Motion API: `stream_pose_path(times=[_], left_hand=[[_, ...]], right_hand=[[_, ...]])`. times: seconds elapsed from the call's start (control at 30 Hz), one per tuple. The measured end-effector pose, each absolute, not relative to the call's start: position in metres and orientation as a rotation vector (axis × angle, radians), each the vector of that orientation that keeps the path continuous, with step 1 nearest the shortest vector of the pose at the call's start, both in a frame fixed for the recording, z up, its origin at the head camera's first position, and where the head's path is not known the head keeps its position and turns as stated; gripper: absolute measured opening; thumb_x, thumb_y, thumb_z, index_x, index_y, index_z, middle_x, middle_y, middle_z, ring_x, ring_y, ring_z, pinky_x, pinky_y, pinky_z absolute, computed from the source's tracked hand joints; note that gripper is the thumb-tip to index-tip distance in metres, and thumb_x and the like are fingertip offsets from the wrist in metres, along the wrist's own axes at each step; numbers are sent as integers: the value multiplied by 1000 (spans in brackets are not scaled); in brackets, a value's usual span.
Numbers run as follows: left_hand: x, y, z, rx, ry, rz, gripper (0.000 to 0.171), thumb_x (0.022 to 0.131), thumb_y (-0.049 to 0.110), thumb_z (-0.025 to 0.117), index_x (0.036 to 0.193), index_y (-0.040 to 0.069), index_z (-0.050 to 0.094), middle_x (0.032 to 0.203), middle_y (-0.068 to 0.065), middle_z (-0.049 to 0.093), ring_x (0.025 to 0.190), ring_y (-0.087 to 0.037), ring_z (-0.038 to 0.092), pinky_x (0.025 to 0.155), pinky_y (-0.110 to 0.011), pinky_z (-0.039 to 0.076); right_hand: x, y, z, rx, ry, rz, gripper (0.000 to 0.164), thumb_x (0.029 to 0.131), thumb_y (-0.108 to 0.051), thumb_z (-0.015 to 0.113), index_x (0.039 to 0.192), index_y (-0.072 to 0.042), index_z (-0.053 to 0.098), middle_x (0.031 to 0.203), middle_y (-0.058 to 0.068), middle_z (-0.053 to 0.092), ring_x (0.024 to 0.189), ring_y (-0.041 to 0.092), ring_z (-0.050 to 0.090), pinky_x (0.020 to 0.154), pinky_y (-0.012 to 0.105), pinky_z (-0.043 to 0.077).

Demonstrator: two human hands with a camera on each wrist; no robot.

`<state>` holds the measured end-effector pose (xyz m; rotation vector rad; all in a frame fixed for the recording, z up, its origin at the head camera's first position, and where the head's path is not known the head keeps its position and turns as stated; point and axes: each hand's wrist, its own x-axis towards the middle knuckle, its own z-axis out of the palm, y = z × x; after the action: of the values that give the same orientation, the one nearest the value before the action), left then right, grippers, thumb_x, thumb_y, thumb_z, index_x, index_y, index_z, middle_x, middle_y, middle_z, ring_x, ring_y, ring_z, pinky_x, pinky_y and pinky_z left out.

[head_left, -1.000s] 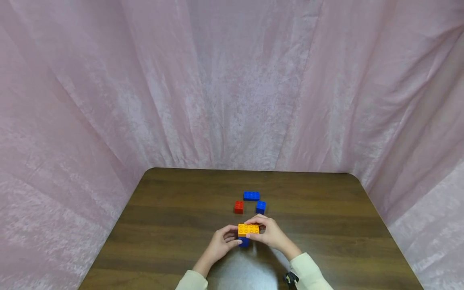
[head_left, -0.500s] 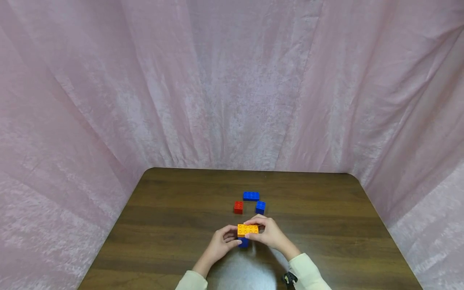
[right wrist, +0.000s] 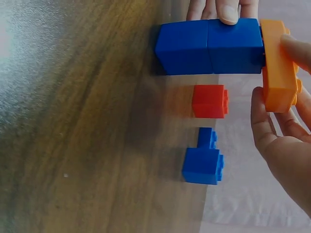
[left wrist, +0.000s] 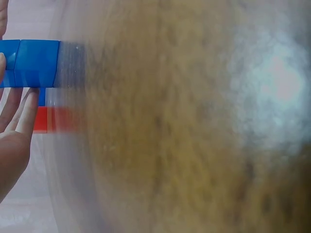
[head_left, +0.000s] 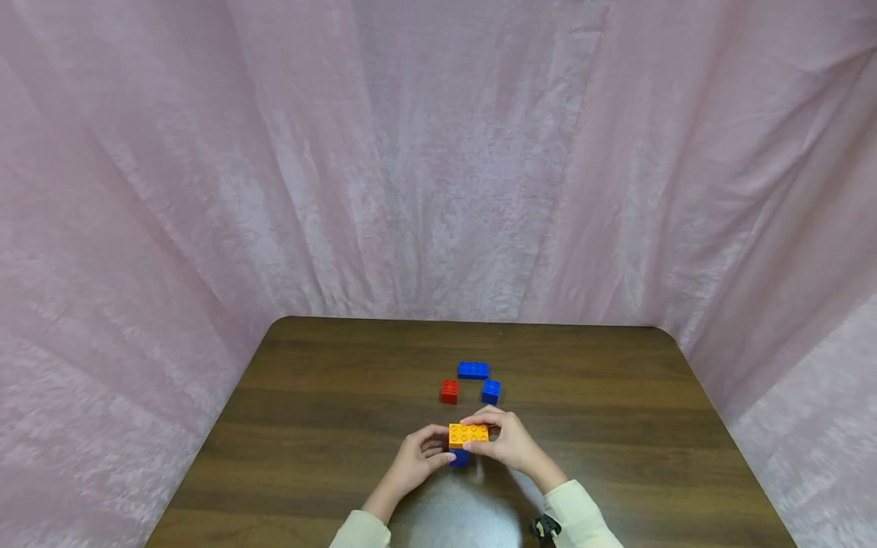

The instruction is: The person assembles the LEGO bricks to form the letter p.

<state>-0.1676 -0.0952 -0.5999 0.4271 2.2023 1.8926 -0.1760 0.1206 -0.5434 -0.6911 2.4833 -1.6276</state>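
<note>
In the head view, the left hand grips a stack of two blue bricks standing on the table, thumb at the front and fingers behind. Both blue bricks show clearly in the right wrist view, one on the other. Across the top lies an orange brick, studs up, its right part sticking out past the stack. My right hand pinches that brick between thumb and fingers. A thin dark line shows between orange and blue; whether they are fully joined, I cannot tell.
Behind the hands lie a small red brick, a small blue brick and a longer blue brick, set apart from one another. The wooden table ends at a pink curtain.
</note>
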Motion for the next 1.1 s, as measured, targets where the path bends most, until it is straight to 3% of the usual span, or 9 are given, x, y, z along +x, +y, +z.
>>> stream_pose_path(times=[0.4,0.8,1.1], left_hand=[[-167,-94,-599,405,2217,1876,32,85,6,73,115,2,62,117,-16,63,107,-29,62,91,-36,53],[-163,-87,-603,454,2258,1901,31,84,3,73,113,2,63,114,-15,65,104,-28,63,88,-37,55],[-165,-90,-604,441,2294,1902,30,83,4,73,112,2,64,113,-16,65,104,-29,63,88,-36,55]], right_hand=[[-173,118,-545,-744,2574,-1604,31,77,-12,82,104,-2,71,96,7,66,87,15,59,74,25,54],[-160,116,-547,-599,2576,-1690,32,77,-9,81,107,-3,70,104,7,65,93,24,59,76,28,54],[-164,114,-550,-637,2583,-1672,31,78,-12,80,107,-5,71,103,5,65,93,20,60,77,26,54]])
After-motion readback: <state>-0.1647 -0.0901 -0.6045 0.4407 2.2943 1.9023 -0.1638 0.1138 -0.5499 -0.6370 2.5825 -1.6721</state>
